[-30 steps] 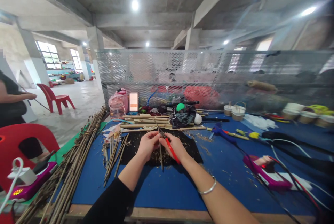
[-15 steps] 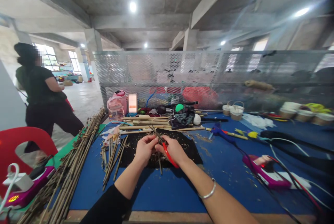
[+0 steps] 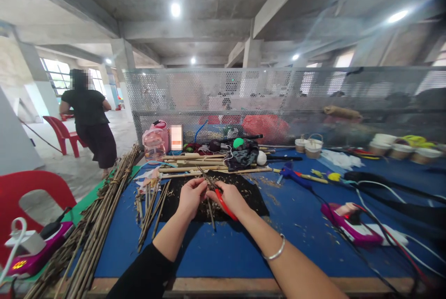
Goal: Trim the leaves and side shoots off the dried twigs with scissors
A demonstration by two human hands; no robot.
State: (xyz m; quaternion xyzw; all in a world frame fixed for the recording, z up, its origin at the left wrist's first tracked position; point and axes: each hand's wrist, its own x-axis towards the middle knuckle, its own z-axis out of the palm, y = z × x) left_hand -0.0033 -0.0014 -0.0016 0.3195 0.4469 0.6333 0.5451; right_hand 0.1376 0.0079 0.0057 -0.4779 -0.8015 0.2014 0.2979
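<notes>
The left hand (image 3: 190,198) is pinching a thin stick (image 3: 212,217), the right hand (image 3: 234,196) is gripping red-handled scissors (image 3: 223,202); keeping the stick steady is probably giving better control

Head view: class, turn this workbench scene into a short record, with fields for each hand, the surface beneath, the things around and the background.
Left hand: pinching a thin stick
Right hand: holding red-handled scissors
Right wrist: silver bangle
Under the hands: black cloth strewn with chippings, on a blue tabletop
Left of the cloth: short sticks, then a bundle of long stalks
Beyond the cloth: pale poles lying crosswise
Background: perforated metal screen; at left, a person in dark clothes
</notes>
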